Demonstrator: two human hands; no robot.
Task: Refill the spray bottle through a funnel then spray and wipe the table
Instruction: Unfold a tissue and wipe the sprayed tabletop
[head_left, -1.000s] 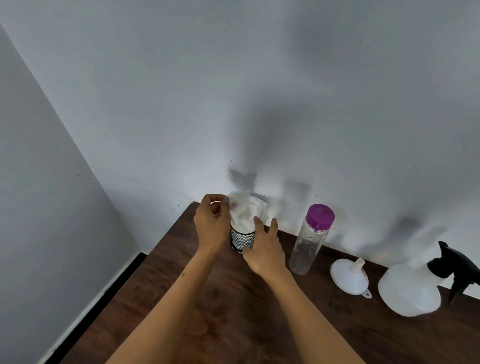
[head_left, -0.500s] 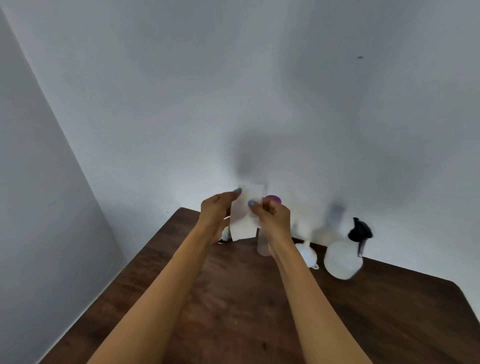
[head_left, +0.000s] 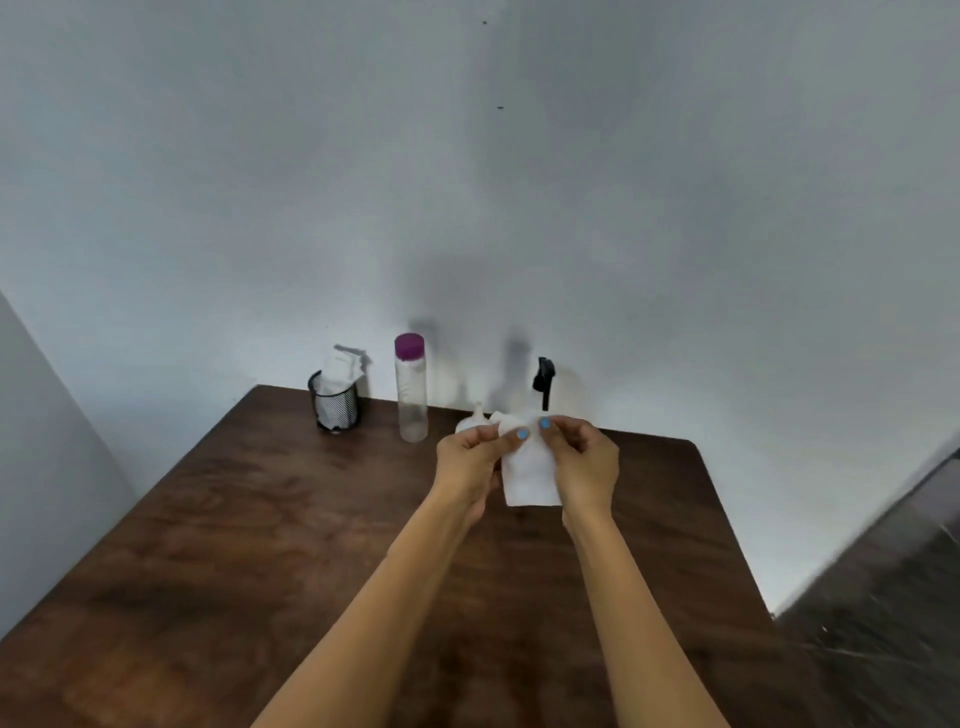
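We pinch a thin, limp paper tissue (head_left: 530, 475) by its top edge, left hand (head_left: 467, 460) and right hand (head_left: 587, 462) both closed on it, just before the spray bottle (head_left: 544, 382); it looks light and easily torn.

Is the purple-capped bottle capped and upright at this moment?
Yes. The clear bottle stands upright on the table near the wall, its purple cap seated on top. Whether it holds water cannot be told.

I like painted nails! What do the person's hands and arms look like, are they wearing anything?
Both arms are bare, with no sleeves, watch or bracelets showing. The left hand and right hand wear no gloves or visible rings. The fingernails are painted light blue, showing on one fingertip of each hand.
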